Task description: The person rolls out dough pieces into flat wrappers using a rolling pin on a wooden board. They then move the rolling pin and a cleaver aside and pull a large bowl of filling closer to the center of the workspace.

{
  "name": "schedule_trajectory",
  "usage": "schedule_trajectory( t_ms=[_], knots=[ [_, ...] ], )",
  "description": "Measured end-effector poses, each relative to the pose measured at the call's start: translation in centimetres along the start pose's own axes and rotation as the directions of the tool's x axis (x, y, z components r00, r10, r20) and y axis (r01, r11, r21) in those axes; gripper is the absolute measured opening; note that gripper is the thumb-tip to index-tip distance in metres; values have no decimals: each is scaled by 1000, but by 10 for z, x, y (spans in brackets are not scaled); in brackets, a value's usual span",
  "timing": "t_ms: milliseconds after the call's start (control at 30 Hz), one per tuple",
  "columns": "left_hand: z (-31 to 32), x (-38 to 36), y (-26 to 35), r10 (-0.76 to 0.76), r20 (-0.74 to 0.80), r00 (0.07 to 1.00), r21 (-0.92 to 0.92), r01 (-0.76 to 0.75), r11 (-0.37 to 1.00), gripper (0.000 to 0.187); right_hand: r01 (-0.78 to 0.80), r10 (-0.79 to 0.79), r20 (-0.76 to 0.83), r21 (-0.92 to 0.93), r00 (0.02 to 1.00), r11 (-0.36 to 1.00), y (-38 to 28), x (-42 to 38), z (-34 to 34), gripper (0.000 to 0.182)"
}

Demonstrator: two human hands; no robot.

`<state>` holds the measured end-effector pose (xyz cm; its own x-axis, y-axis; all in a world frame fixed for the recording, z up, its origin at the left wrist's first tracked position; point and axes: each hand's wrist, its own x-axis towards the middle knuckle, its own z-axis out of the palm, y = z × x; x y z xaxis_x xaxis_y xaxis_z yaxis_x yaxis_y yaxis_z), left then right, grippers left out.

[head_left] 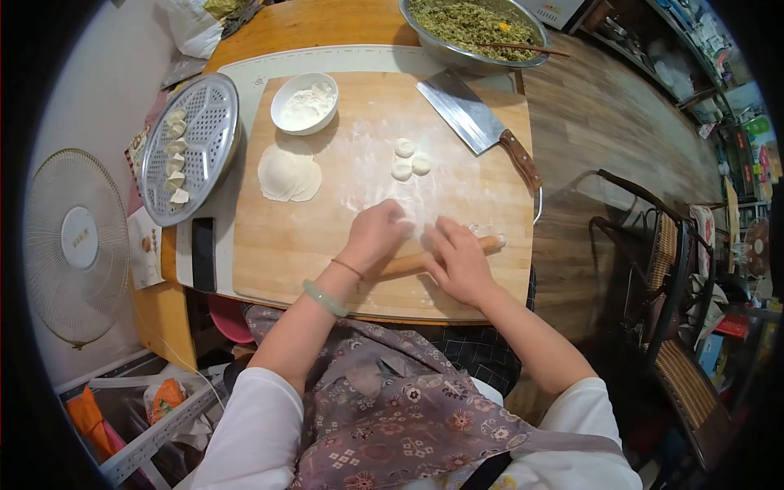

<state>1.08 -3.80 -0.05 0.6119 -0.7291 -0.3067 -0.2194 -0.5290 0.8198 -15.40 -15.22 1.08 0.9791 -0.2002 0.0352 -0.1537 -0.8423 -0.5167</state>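
Note:
My left hand is over the floured wooden board, its fingers curled in toward a small pale piece of dough that is mostly hidden. To its right, my right hand lies over the rolling pin, palm on the wood and fingers pointing forward. Whether its fingers wrap the pin is unclear. Just ahead of both hands are three small dough rounds touching one another. A stack of flat wrappers lies on the board's left, below a white bowl of flour.
A cleaver lies at the board's back right, near a steel bowl of green filling. At left are a perforated tray with several dumplings, a phone and a fan. A chair stands at right.

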Motion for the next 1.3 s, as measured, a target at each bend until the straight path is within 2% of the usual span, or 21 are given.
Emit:
schedule_trajectory(
  t_ms=[67,133,200,300,333,367,433,500,533,600,667,700,733,767,800,900,933,1000,1100,1233,1300],
  knots=[
    [-3,-8,1,14,19,1000,57,-15,998,17,-114,97,-129,-127,987,985,4,20,13,48],
    [-4,-8,0,52,-30,998,38,-51,998,15,-74,33,-168,-241,985,968,10,65,19,53],
    [-6,-3,-4,66,-84,994,31,-64,997,12,-66,-15,-369,-206,929,976,18,114,20,54],
    [-14,9,-1,51,-73,996,120,-42,992,12,-20,-59,-379,-201,924,979,23,125,22,54],
    [-14,7,-4,159,-46,986,194,-148,970,13,-20,-57,-364,-204,929,979,23,111,26,54],
    [-15,5,-7,266,-11,964,266,-254,930,14,-43,-13,-238,-229,971,972,17,85,24,53],
    [-15,-5,-9,191,-27,981,180,-183,966,16,-68,41,-106,-264,994,962,9,51,26,53],
    [-14,-16,-11,57,9,998,51,-57,997,19,34,-73,-124,-295,990,955,4,39,25,53],
    [-13,-14,-11,54,9,998,50,-55,997,19,34,-73,-122,-294,990,955,9,56,28,53],
    [-12,-7,-9,133,-130,982,187,-108,976,19,-38,-48,-372,-220,927,975,12,113,29,56],
    [-20,6,-5,126,-150,981,169,-101,981,18,-39,-55,-387,-232,920,972,13,127,27,56],
    [-22,9,-7,118,-66,991,165,-105,981,17,-55,-45,-398,-236,916,970,12,128,29,57],
    [-21,9,-9,104,23,994,156,-107,982,17,-58,-41,-389,-238,920,970,10,111,31,57],
    [-20,3,-13,270,-15,963,221,-260,940,14,-22,-46,-278,-237,959,971,6,81,30,56],
    [-21,-3,-14,266,-17,964,215,-256,942,14,16,-55,-164,-231,985,973,2,60,29,56],
    [-22,-16,-19,45,27,999,83,-47,995,10,77,-95,-47,-296,994,952,-1,42,28,57],
    [-21,-14,-20,43,29,999,87,-46,995,10,75,-94,-49,-293,994,953,3,60,31,57],
    [-20,-6,-19,121,-107,987,104,-110,989,11,-29,-49,-361,-208,931,978,10,121,35,59],
    [-26,8,-10,178,-87,980,195,-159,968,11,-17,-69,-370,-225,927,974,7,138,29,59],
    [-25,-8,-23,194,-53,980,184,-181,966,11,-37,1,-154,-228,988,973,-6,62,27,57],
    [-24,-12,-28,122,-27,992,150,-116,982,11,70,-83,-34,-296,996,953,-7,51,26,57]
  ],
)
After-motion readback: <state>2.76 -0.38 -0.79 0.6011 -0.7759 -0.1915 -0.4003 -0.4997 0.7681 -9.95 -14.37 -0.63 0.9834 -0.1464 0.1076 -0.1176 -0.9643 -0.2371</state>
